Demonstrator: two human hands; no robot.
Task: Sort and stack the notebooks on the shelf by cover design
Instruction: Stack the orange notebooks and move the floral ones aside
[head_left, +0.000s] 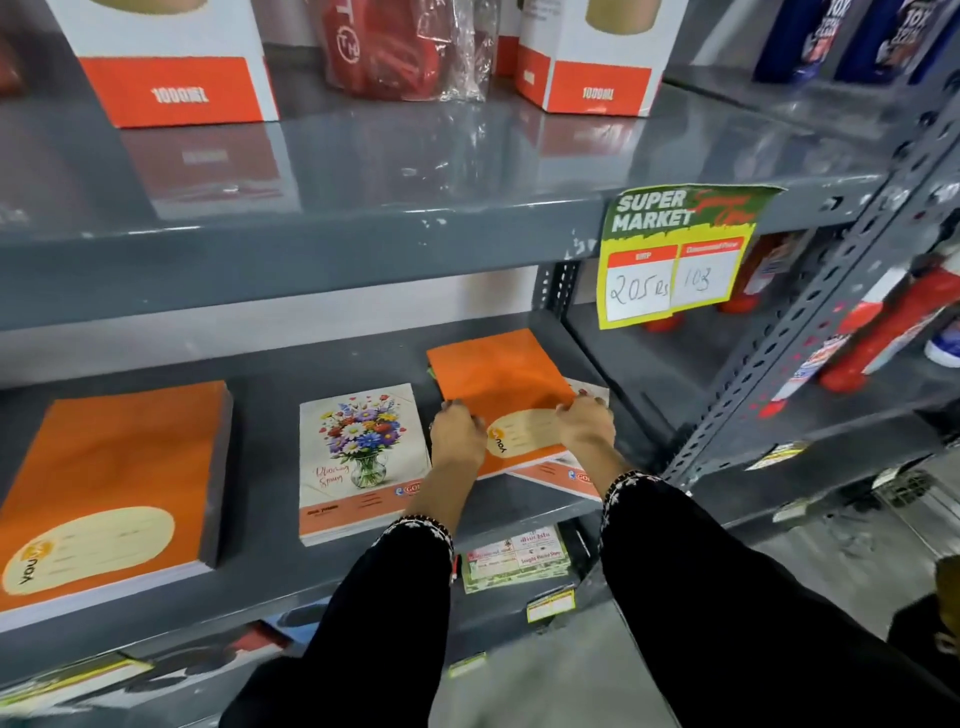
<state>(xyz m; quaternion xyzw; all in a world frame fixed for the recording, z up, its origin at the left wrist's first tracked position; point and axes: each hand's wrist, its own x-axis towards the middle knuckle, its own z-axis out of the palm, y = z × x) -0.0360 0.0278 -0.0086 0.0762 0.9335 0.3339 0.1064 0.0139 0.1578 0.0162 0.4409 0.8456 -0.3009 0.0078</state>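
On the grey middle shelf (270, 410) lie three groups of notebooks. At the left is a thick stack with plain orange covers (109, 478). In the centre sits a stack with a flower-vase cover (358, 457). At the right, an orange notebook (498, 384) lies on top of a mixed pile, and a flower-cover notebook (563, 475) pokes out beneath it. My left hand (457, 434) grips the orange notebook's left edge and my right hand (584, 423) grips its right edge. Both sleeves are black.
A yellow and green price sign (675, 254) hangs from the upper shelf edge. White and orange boxes (171, 62) and a red wrapped item (405, 47) stand above. A slotted upright post (810, 332) is at the right, with red bottles (883, 332) beyond it.
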